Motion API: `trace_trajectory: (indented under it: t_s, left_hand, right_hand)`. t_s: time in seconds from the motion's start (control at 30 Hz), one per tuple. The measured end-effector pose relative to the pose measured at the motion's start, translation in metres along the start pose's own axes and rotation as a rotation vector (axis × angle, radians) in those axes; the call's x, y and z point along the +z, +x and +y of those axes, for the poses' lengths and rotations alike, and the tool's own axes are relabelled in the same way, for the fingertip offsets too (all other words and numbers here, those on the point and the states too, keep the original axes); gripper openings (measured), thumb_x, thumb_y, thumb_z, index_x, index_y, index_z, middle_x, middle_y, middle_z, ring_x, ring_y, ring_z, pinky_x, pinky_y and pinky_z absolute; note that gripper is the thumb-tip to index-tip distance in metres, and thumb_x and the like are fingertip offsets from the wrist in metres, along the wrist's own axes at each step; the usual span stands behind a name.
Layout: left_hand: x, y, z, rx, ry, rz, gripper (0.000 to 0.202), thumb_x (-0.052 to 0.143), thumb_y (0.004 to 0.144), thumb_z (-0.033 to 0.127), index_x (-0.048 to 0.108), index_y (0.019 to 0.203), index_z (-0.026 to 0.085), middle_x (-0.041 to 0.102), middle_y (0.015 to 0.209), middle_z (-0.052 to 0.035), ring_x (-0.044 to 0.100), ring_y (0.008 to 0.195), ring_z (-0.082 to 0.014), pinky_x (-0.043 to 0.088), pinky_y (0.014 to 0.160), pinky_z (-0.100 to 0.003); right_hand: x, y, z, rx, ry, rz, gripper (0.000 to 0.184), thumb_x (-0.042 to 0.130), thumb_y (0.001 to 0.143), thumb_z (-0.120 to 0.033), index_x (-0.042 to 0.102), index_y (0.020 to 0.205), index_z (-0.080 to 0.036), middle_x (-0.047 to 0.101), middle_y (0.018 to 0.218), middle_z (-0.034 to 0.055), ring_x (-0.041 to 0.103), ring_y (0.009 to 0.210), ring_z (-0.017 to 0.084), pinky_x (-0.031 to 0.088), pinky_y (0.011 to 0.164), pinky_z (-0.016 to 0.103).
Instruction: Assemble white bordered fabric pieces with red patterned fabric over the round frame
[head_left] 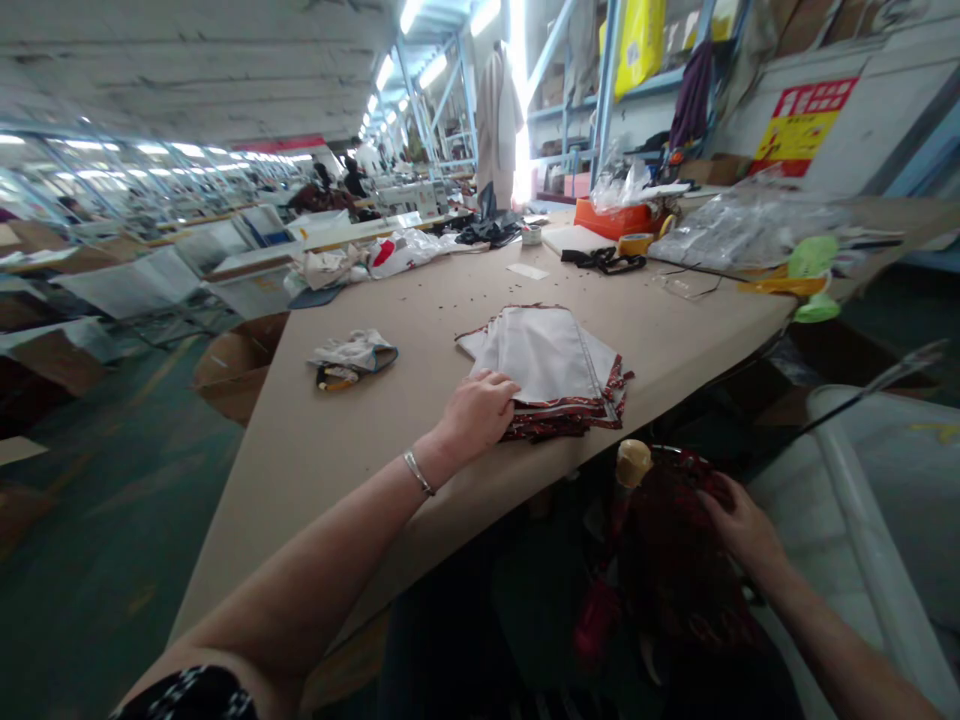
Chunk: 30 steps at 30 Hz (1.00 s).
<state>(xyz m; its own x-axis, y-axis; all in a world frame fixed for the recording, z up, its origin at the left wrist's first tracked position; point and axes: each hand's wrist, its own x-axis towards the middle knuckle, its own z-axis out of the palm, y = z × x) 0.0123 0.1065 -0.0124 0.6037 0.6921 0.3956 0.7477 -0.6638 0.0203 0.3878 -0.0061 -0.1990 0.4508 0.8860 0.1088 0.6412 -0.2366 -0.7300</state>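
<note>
Left of centre in the frame, a crumpled pale glove lies on the worktop. Mid-frame, the left hand rests with fingers close together on the near left edge of a stack of white cloths; I cannot tell if the thumb pinches beneath. Likely soft, light and apt to slide, the stack is best gripped at its red-brown hems; it lies just right of those fingers. At lower right, the right hand touches limp-looking dark red cloth near its top; any pinch is unclear.
</note>
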Motion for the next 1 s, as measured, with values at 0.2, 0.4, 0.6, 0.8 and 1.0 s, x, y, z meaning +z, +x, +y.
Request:
trace_trajectory:
  t_s: [0.2,0.4,0.6,0.8,1.0]
  left_hand:
    - [-0.009,0.005,0.009,0.057,0.209,-0.111,0.020,0.045,0.087,0.015,0.065,0.089,0.014,0.066,0.090,-0.0113,0.059,0.088,-0.0236,0.048,0.078,-0.036]
    - [-0.030,0.010,0.027,-0.025,0.125,0.037,0.019,0.044,0.085,0.013,0.063,0.085,0.016,0.064,0.083,-0.0082,0.058,0.078,-0.0204,0.046,0.071,-0.032]
    - [-0.055,-0.022,0.045,-0.074,-0.012,0.135,0.014,0.046,0.082,0.014,0.059,0.077,0.018,0.061,0.078,-0.0060,0.056,0.073,-0.0181,0.045,0.068,-0.030]
    - [-0.021,-0.071,0.066,-0.487,-0.603,0.152,0.008,0.051,0.078,0.018,0.056,0.071,0.019,0.055,0.065,0.0003,0.052,0.060,-0.0128,0.043,0.057,-0.025]
    - [-0.011,-0.072,0.112,-1.001,-1.724,0.425,0.024,0.070,0.069,0.032,0.057,0.084,0.019,0.063,0.072,0.0023,0.060,0.057,-0.0113,0.049,0.047,-0.021]
  right_hand:
    - [-0.040,-0.019,-0.165,-0.599,0.234,0.146,0.024,0.051,0.089,-0.034,0.061,0.107,-0.022,0.064,0.109,0.0073,0.061,0.102,0.021,0.047,0.094,0.038]
    - [-0.013,-0.014,-0.276,-0.971,-0.103,-0.040,0.035,0.052,0.089,-0.026,0.055,0.123,-0.016,0.058,0.120,0.0127,0.050,0.112,0.027,0.043,0.098,0.043]
    - [-0.012,-0.003,-0.279,-0.810,-0.537,-0.062,0.033,0.049,0.084,-0.013,0.059,0.115,-0.015,0.063,0.107,0.0147,0.058,0.096,0.027,0.047,0.080,0.038]
    - [-0.044,-0.046,-0.242,-0.732,-0.518,-0.074,0.034,0.052,0.081,-0.014,0.058,0.115,-0.014,0.067,0.100,0.0143,0.064,0.087,0.026,0.048,0.073,0.035]
    - [-0.022,-0.106,-0.200,-0.732,-0.369,-0.324,0.027,0.040,0.086,-0.007,0.064,0.094,-0.016,0.067,0.083,0.0093,0.063,0.077,0.023,0.047,0.071,0.033]
